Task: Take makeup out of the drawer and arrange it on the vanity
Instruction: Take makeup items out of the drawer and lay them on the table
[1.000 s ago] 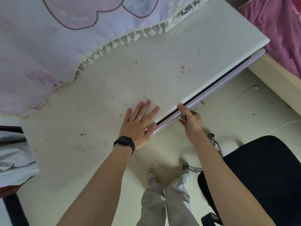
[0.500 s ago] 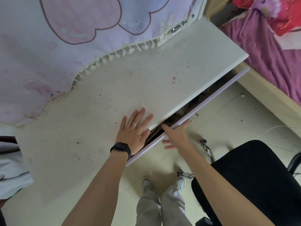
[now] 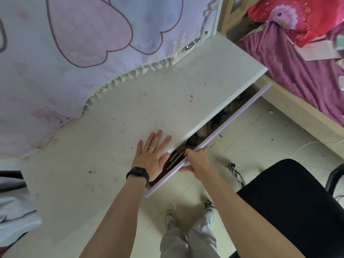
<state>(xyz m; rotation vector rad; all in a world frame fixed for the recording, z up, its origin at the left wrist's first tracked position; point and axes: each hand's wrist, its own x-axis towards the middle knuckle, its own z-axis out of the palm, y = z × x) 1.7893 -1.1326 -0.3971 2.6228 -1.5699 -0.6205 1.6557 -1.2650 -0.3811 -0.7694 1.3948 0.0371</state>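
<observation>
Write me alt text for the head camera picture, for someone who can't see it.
A person's right hand grips the front edge of a partly open lilac drawer, while the left hand rests flat on the white vanity top. Slim pencil-like items show inside; a black chair stands to the right.

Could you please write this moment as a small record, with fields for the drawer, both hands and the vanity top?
drawer: partly open, its lilac front out beyond the vanity top
drawer contents: slim pencil-like items near the hands; the rest too dark to tell
left hand: flat on the vanity top, by its edge
right hand: grips the drawer's upper edge
</observation>
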